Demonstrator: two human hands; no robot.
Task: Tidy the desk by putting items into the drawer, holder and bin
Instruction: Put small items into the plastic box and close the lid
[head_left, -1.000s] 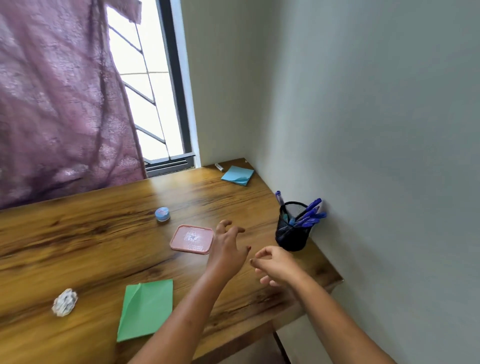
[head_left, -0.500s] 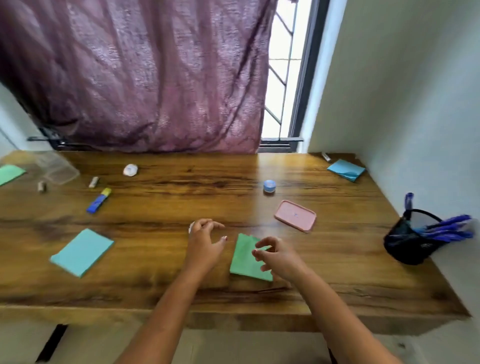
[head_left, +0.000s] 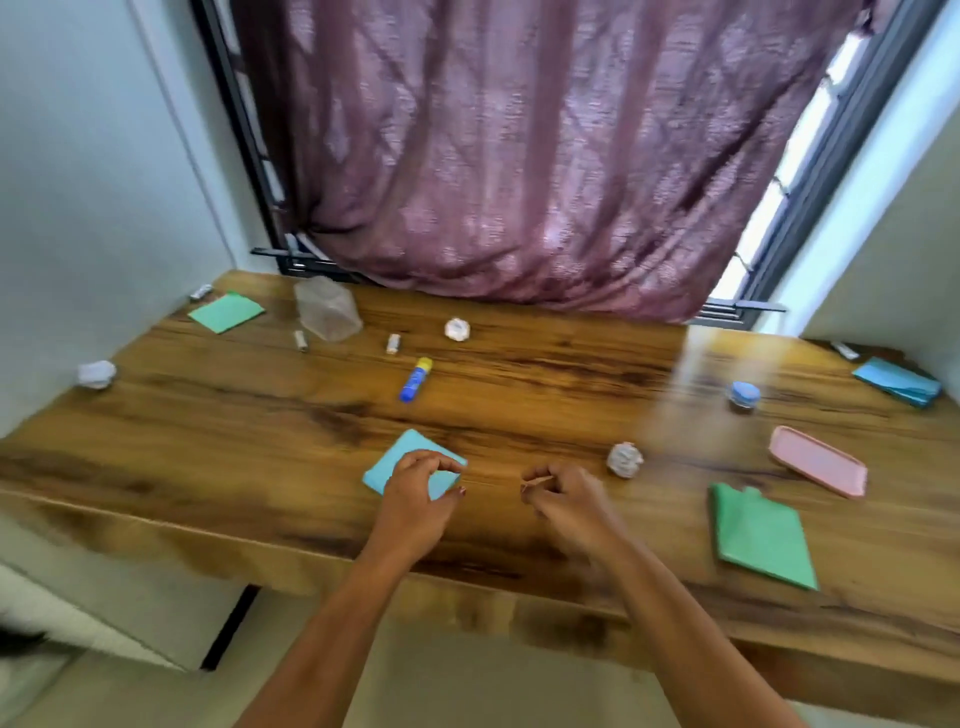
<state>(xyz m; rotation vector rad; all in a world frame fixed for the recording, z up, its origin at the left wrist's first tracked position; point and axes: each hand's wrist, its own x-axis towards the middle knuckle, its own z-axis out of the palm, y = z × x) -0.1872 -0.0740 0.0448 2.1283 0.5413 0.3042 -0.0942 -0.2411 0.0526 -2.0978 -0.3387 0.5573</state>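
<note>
Table (head_left: 519, 395): my left hand (head_left: 415, 501) over the pad (head_left: 408, 442), right hand (head_left: 569, 506) at its three o'clock, all fingers (head_left: 418, 458) loosely curled, empty.

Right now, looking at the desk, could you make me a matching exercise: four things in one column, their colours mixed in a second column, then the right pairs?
Things
1. glue stick
2. tray
3. box
4. paper ball

Colours
a. pink
b. white
c. blue and yellow
d. clear

Pairs: 1-c, 2-a, 3-d, 4-b
</note>
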